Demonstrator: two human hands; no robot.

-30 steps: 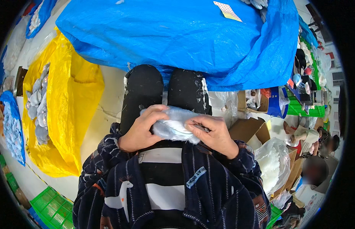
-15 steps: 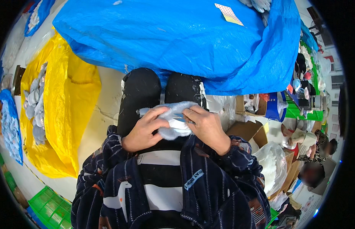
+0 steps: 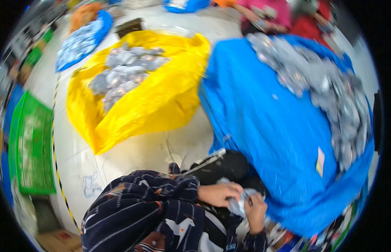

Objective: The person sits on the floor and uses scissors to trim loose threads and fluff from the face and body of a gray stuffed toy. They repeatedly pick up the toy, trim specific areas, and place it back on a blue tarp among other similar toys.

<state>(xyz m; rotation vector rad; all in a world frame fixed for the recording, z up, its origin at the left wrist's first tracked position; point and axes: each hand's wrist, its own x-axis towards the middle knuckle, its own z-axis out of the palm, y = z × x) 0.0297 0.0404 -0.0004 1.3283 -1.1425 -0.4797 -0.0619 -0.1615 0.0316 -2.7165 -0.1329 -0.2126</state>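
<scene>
Over my lap, both hands hold a small soft grey plush piece (image 3: 236, 206) that has a white patch. My left hand (image 3: 220, 194) has its fingers closed on the plush's left side. On the other side, my right hand (image 3: 256, 210) grips it with bent fingers. Much of the plush is hidden by the fingers, and the picture is somewhat blurred. My knees in black trousers (image 3: 229, 166) are just beyond the hands.
A yellow sack (image 3: 170, 96) with grey plush pieces (image 3: 124, 71) stands ahead left. On the right a large blue sack (image 3: 254, 113) bears a heap of grey pieces (image 3: 321, 84). A green crate (image 3: 33, 147) stands far left. People, one in a pink top (image 3: 273, 12), are at the back.
The view has swung to the left, so the yellow sack is now near the middle and the hands appear lower right. Both hands still hold the plush piece.
</scene>
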